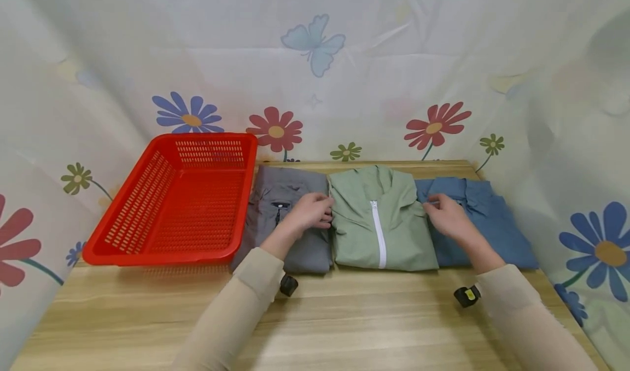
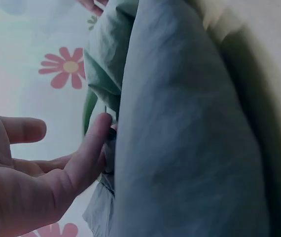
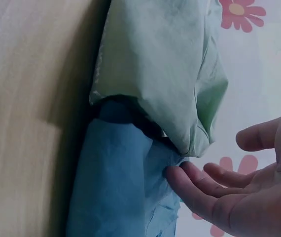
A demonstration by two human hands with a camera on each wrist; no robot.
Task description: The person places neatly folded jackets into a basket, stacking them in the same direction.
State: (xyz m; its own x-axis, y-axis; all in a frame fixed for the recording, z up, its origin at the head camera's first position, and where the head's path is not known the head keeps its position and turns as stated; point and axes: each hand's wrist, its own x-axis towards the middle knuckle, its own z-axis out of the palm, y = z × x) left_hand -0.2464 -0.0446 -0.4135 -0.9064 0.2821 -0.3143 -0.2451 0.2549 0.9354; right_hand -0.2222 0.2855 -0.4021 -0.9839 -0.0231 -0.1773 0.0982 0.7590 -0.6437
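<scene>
A folded green jacket (image 1: 403,239) with a white zipper lies between a folded grey garment (image 1: 307,256) and a folded blue garment (image 1: 497,229). My left hand (image 1: 311,211) is over the grey garment, fingertips right at the green jacket's left edge. In the left wrist view its thumb stands apart from the loosely bent fingers (image 2: 88,148). My right hand (image 1: 447,216) is over the blue garment, by the green jacket's right edge. Its fingertips reach the gap between the two garments in the right wrist view, thumb (image 3: 259,137) apart and nothing pinched.
A red plastic basket (image 1: 164,259) with slotted sides stands at the left, its right side against the grey garment. Wooden tabletop (image 1: 354,316) extends in front of the garments. A flower-printed curtain (image 1: 374,97) hangs behind and at both sides.
</scene>
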